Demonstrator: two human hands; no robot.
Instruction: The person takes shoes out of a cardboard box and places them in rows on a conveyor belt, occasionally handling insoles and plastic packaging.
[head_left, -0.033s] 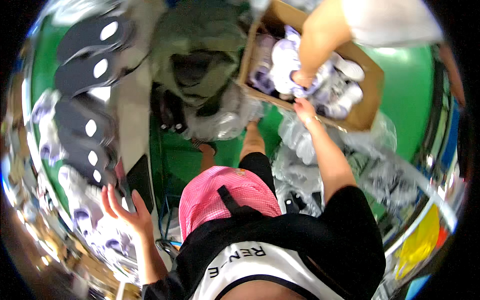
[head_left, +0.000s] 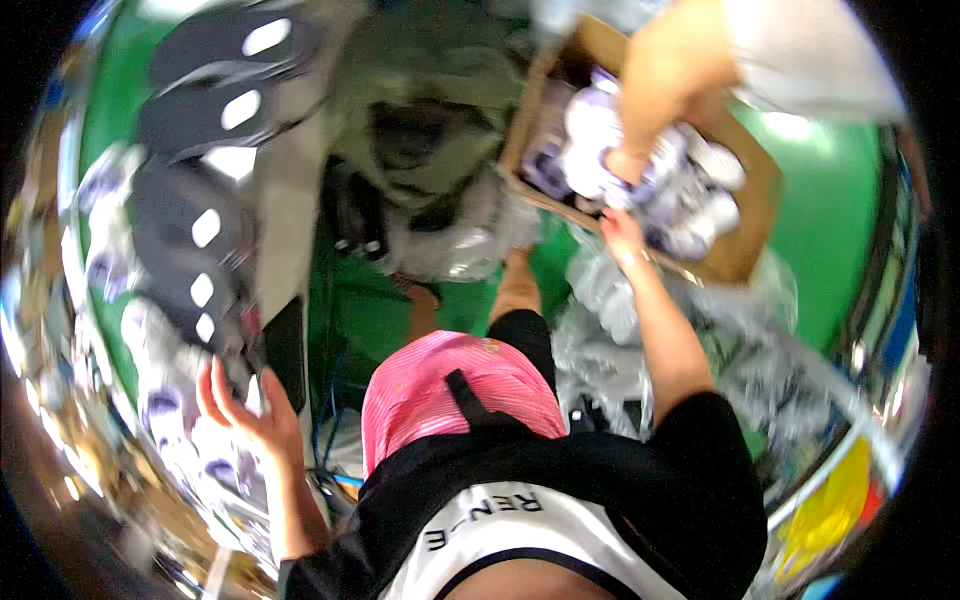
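Observation:
My left hand (head_left: 250,415) is open, fingers apart, beside white and purple shoes (head_left: 165,405) at the left. It is near the lowest of several black sole-shaped pieces (head_left: 175,215), each with a white oval. My right hand (head_left: 622,235) is at the near edge of an open cardboard box (head_left: 750,240), its fingers closed on the rim as far as the blur shows. Inside the box lie several white and purple shoes (head_left: 715,165). Another person's hand (head_left: 630,150) reaches into it from the upper right, among the shoes.
A pale strip of surface (head_left: 295,200) runs beside the black pieces. Ahead of me is a dark green bag (head_left: 430,70) with clear plastic (head_left: 455,245) below it. More plastic bags (head_left: 600,330) lie under the box on the green floor. A yellow item (head_left: 825,510) is at the lower right.
The whole view has shifted, so the box and the black pieces appear slightly farther right. My hands keep nearly the same poses.

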